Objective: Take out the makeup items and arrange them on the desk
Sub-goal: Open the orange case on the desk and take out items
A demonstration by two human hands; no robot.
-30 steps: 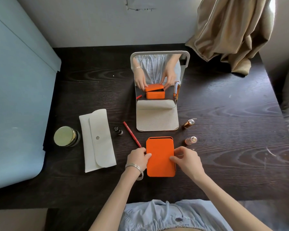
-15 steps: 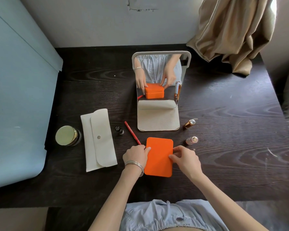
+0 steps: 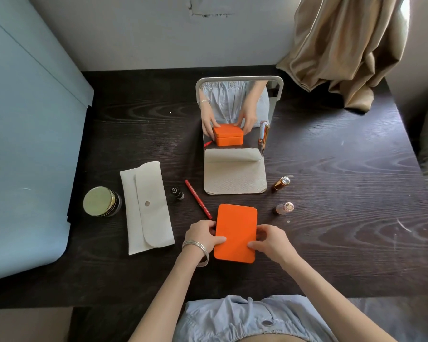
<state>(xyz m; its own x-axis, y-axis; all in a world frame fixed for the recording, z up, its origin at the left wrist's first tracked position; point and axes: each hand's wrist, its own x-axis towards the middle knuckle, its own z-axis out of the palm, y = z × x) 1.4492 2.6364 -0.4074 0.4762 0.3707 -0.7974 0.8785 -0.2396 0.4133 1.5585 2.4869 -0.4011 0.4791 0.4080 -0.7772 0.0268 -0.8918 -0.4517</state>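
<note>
Now both hands (image 3: 237,239) grip the orange box (image 3: 235,225) between them

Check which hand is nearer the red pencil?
Left. The left hand grips the orange box just beside the red pencil tip; the right hand holds the box's far side.

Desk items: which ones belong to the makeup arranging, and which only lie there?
Job:
orange box, held by left hand and right hand
red pencil
two lipsticks
small bottle
gold-lidded jar
white pouch

Lying about:
mirror
curtain
</note>
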